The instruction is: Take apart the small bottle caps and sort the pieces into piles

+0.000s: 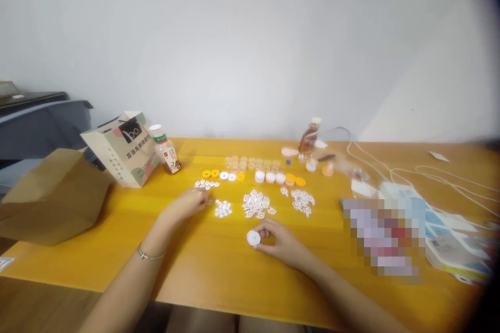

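Note:
My right hand (279, 242) grips a round white cap (253, 238) between thumb and fingers, a little above the table's near middle. My left hand (193, 199) is closed, its fingertips pointing down beside a group of small white pieces (207, 183) and a cluster of white discs (223, 208). Whatever the left fingertips may hold is hidden. Beyond the right hand lie a pile of white openwork pieces (255, 204) and a second, smaller pile (303, 202). Behind these runs a row of white caps (270, 178) and orange caps (211, 174).
Small clear cups (252, 163) stand in rows farther back. A paper gift bag (125, 151), a drink bottle (166, 151) and a brown paper bag (54, 197) are at left. Toward the right are a tilted bottle of brown liquid (309, 138), cables (375, 161) and a blurred-out patch (385, 239).

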A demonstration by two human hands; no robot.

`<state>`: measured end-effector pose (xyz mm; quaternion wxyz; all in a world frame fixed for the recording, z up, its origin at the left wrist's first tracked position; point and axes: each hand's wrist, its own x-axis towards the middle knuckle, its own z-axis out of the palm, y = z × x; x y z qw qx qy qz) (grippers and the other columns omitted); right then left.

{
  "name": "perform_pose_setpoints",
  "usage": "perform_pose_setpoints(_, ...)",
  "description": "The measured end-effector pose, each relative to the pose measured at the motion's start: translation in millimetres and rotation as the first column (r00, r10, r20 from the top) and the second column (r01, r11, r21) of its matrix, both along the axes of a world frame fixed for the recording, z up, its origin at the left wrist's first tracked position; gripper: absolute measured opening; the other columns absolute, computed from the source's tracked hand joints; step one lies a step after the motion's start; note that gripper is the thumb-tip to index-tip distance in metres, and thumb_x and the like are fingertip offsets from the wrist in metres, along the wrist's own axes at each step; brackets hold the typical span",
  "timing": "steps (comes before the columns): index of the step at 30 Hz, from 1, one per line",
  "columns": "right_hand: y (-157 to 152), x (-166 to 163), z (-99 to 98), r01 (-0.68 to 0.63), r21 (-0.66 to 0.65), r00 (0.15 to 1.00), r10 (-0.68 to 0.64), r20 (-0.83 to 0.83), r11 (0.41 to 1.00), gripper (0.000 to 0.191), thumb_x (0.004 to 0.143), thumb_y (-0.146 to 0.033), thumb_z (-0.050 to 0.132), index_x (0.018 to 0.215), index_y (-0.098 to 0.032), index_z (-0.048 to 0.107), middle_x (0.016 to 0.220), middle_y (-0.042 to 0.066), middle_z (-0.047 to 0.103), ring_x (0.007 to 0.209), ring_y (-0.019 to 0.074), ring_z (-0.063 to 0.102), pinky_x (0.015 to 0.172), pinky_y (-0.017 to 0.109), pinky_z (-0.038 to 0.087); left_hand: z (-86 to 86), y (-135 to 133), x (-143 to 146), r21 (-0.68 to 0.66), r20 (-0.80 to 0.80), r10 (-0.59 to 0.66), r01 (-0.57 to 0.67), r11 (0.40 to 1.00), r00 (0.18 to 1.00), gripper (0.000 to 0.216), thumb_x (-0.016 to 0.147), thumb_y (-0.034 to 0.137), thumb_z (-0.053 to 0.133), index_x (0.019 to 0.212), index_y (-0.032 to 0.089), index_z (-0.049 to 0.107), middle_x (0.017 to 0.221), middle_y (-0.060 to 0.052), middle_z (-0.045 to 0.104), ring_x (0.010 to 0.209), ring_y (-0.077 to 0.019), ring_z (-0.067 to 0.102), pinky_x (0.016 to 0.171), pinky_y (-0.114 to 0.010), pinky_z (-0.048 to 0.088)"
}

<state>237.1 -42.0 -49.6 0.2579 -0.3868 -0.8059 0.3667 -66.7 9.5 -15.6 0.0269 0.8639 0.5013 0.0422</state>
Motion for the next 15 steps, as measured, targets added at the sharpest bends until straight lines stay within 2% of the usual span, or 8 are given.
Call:
perform_pose_setpoints(3, 2.1, 2.1, 1.6, 0.0, -0.074, 0.999, -0.004, -0.048, 0.997, 0.019, 0.068, -0.029, 0.068, 0.084, -0.02, 0.063, 0.078, 0.001, 0.058, 0.074, 0.0156, 0.053, 0.07, 0.028, 0.043, 2.4, -4.0, 1.3, 0.006, 0.008, -0.008, 0.008, 1.0, 1.0, 0.02, 0.082, 0.012, 0.042, 0.069, 0.015, 0.058, 0.074, -0.005, 0.059, 0.066, -0.015, 0.053, 0.063, -0.024, 0.04)
perform_pose_setpoints(6, 5.6, 5.0, 2.1, 0.025, -0.163, 0.992, -0.045, -0.116, 0.986, 0.023, 0.07, -0.032, 0.067, 0.088, -0.019, 0.062, 0.075, -0.001, 0.057, 0.07, 0.0138, 0.052, 0.066, 0.026, 0.042, 6.4, -12.8, 14.1, 0.062, 0.055, -0.059, 0.056, 0.997, 0.997, 0.023, 0.083, 0.008, 0.039, 0.075, 0.014, 0.06, 0.078, -0.006, 0.058, 0.07, -0.0163, 0.054, 0.067, -0.027, 0.042)
perform_pose_setpoints(9, 7.7, 6.6, 2.4, 0.041, -0.193, 0.987, -0.069, -0.145, 0.98, 0.024, 0.07, -0.033, 0.066, 0.089, -0.019, 0.061, 0.071, -0.002, 0.055, 0.066, 0.0122, 0.05, 0.063, 0.025, 0.041, 9.7, -27.5, 40.7, 0.13, 0.201, -0.202, 0.178, 0.975, 0.959, 0.025, 0.086, 0.008, 0.038, 0.094, 0.016, 0.06, 0.089, -0.007, 0.058, 0.082, -0.0165, 0.054, 0.074, -0.027, 0.044)
perform_pose_setpoints(12, 6.3, 5.6, 4.8, 0.037, -0.179, 0.985, -0.065, -0.157, 0.983, 0.024, 0.071, -0.031, 0.066, 0.091, -0.019, 0.06, 0.073, -0.002, 0.056, 0.068, 0.0126, 0.051, 0.066, 0.025, 0.041, 8.4, -43.0, 70.0, 0.144, 0.318, -0.369, 0.341, 0.929, 0.873, 0.028, 0.091, 0.013, 0.037, 0.113, 0.019, 0.053, 0.103, -0.007, 0.057, 0.092, -0.0161, 0.054, 0.081, -0.028, 0.044)
perform_pose_setpoints(15, 3.2, 3.1, 8.1, 0.034, -0.148, 0.985, -0.058, -0.161, 0.988, 0.023, 0.07, -0.03, 0.065, 0.089, -0.019, 0.059, 0.074, -0.001, 0.056, 0.07, 0.0134, 0.052, 0.068, 0.026, 0.043, 1.4, -51.6, 88.8, 0.145, 0.359, -0.475, 0.455, 0.879, 0.804, 0.025, 0.091, 0.023, 0.043, 0.114, 0.019, 0.053, 0.104, -0.008, 0.058, 0.094, -0.0166, 0.054, 0.083, -0.029, 0.043)
